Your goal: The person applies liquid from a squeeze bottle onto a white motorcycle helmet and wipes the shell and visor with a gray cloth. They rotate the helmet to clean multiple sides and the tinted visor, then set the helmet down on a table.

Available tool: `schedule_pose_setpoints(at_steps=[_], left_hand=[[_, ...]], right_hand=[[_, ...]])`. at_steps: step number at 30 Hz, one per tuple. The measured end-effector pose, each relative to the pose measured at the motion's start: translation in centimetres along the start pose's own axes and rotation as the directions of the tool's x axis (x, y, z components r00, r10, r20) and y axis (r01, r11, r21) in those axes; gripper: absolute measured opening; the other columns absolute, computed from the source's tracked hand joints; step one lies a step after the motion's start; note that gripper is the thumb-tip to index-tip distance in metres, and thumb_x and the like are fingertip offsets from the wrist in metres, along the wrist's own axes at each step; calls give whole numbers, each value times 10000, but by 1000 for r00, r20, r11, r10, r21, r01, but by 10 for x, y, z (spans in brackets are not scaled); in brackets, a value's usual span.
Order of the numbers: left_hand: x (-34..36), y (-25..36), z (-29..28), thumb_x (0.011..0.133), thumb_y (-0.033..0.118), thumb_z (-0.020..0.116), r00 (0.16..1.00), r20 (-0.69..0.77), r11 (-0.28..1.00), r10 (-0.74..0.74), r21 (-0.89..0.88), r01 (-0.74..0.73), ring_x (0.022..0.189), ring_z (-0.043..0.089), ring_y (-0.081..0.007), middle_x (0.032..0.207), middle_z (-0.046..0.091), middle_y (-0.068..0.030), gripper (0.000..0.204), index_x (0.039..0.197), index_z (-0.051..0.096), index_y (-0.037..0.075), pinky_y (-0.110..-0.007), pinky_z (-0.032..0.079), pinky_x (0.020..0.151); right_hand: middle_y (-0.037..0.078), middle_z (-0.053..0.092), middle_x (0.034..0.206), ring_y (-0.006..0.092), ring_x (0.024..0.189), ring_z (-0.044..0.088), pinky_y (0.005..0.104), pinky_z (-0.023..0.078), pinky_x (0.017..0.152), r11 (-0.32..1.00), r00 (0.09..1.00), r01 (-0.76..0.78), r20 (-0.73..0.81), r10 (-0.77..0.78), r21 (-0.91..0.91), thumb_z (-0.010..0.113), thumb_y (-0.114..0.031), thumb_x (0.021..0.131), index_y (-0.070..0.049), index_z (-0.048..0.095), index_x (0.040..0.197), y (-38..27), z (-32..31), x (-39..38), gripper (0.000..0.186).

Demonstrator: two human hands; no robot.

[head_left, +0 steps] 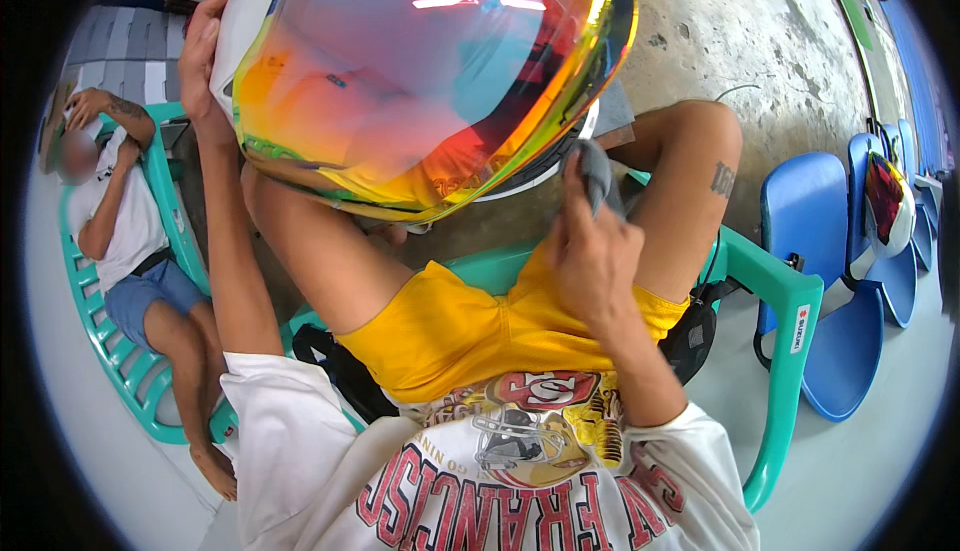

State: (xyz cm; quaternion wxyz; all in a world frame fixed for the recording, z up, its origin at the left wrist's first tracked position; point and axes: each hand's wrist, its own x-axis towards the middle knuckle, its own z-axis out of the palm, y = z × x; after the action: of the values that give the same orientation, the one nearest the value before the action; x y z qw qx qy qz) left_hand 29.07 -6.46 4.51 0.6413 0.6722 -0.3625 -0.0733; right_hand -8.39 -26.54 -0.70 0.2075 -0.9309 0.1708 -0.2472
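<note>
Holding up a glossy white helmet [425, 86] with a curved, rainbow-mirrored visor [390, 121], your left hand [203, 61] has its fingers wrapped round the left side of the shell. The helmet's above your spread knees, tilted so the visor faces you. Your right hand [600, 256] is clutching a soft dark grey cloth [596, 173], index finger poking forward, apart from the visor's lower right edge. Bit blurry there tbh. You're in bright yellow shorts [450, 326] on a glossy green plastic seat [785, 391]. Off left, a person in a white shirt [118, 206] lounges on a green slatted bench [168, 176]. Over right, blue plastic chairs [805, 216], plus another white helmet with a reddish visor [893, 206].
</note>
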Motion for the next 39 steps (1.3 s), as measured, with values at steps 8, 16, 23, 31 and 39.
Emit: schedule_pose_setpoints(at_steps=[8,16,23,31,39], left_hand=[[4,-8,-10,1045,342,408,998,48,999,39,-14,-39,1283,570,-212,1446,565,-189,608,1477,480,-81,-320,427,1099],[-5,6,5,1005,318,491,999,-8,996,46,-79,-46,1191,616,-199,1337,639,-172,557,1388,572,-78,-292,453,1036],[-10,28,27,988,291,532,996,-45,993,72,-86,-76,1146,639,-194,1264,679,-165,519,1346,603,-77,-273,469,999],[-9,24,26,990,284,554,990,-33,989,137,-46,-138,1116,648,-183,1221,699,-151,480,1294,639,-77,-281,474,983],[-6,23,22,995,301,553,987,0,987,162,5,-162,1075,647,-169,1177,708,-139,462,1253,659,-67,-276,480,947]], right_hand=[[104,581,863,224,736,621,405,516,613,1000,933,20,360,-23,12,663,-144,776,-85,718,1283,-93,55,-52,514],[107,610,924,236,734,608,370,504,595,848,802,509,277,-530,149,697,-223,775,-186,765,1159,-17,-11,-16,392],[120,680,961,245,793,650,367,502,590,727,675,686,374,-636,-2,741,-215,760,-177,774,1038,32,-11,21,282],[170,733,1184,327,1001,694,492,547,861,731,641,680,433,-634,64,762,-153,671,-138,793,1007,45,-21,23,338],[206,770,1025,311,828,767,383,598,795,812,768,572,270,-581,118,769,85,708,28,773,1071,11,0,15,367]])
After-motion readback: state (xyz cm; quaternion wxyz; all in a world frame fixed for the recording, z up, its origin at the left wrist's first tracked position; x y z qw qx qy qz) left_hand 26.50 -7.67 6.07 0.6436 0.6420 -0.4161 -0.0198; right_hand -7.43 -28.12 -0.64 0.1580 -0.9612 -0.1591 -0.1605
